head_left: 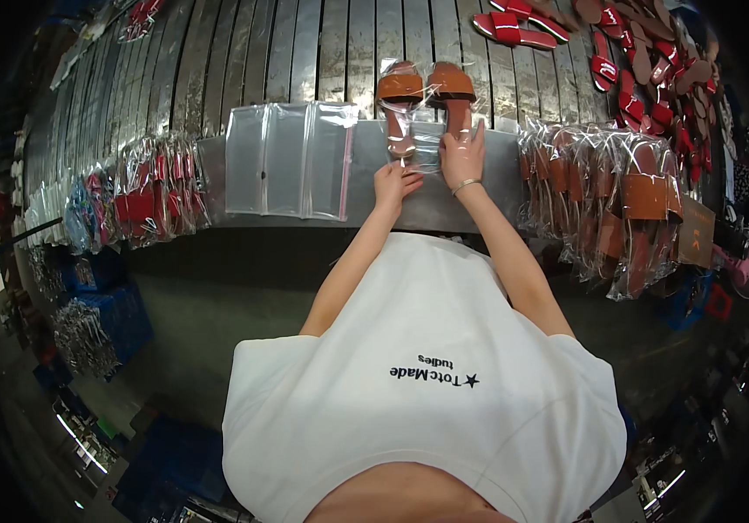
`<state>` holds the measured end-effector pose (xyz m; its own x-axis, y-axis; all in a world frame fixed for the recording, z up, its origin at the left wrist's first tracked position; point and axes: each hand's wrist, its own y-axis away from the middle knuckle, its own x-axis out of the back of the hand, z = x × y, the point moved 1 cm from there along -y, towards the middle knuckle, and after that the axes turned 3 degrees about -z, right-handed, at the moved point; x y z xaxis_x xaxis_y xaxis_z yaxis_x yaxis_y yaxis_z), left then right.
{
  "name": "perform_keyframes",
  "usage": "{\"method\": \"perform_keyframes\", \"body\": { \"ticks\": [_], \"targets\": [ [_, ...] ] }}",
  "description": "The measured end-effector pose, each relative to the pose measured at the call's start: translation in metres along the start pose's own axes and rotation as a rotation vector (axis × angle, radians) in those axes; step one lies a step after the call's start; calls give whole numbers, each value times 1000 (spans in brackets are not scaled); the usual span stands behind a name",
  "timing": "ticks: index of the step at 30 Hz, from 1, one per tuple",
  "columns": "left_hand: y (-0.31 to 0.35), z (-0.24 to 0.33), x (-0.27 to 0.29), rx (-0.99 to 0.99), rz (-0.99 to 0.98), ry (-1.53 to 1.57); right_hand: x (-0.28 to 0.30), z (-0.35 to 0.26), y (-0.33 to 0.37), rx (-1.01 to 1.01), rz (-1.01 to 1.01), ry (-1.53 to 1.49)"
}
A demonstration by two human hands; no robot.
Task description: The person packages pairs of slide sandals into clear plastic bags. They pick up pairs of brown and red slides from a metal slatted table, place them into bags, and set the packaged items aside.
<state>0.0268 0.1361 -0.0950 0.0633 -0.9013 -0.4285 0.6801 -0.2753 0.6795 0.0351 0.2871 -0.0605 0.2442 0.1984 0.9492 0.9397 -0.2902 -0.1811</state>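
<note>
A pair of brown slide sandals lies side by side in front of me, the left sandal [400, 91] and the right sandal [452, 87] both within a clear plastic bag [427, 138]. Its near edge is pinched in my left hand [398, 184], just below the left sandal's heel. My right hand [462, 160], with a bracelet at the wrist, lies with fingers stretched over the heel of the right sandal, pressing on the plastic. Flat clear bags [287, 166] with a pink strip at one side rest to the left of my hands.
Bagged brown sandals [596, 196] stand in a row on the right. On the left are bagged red sandals [152, 192]. Loose red sandals [631, 65] pile up at the far right of the slatted metal table [305, 52]. Blue crates [117, 322] stand below at left.
</note>
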Motion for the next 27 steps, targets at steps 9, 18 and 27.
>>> {"method": "perform_keyframes", "body": {
  "ticks": [9,18,27],
  "targets": [
    [34,40,41,14,-64,-435,5,-75,31,284,-575,-331],
    [50,69,85,-263,-8,-612,51,195,278,129,-810,145],
    [-31,89,74,-627,-460,-1259,27,53,40,-358,-417,-613]
  ]
}}
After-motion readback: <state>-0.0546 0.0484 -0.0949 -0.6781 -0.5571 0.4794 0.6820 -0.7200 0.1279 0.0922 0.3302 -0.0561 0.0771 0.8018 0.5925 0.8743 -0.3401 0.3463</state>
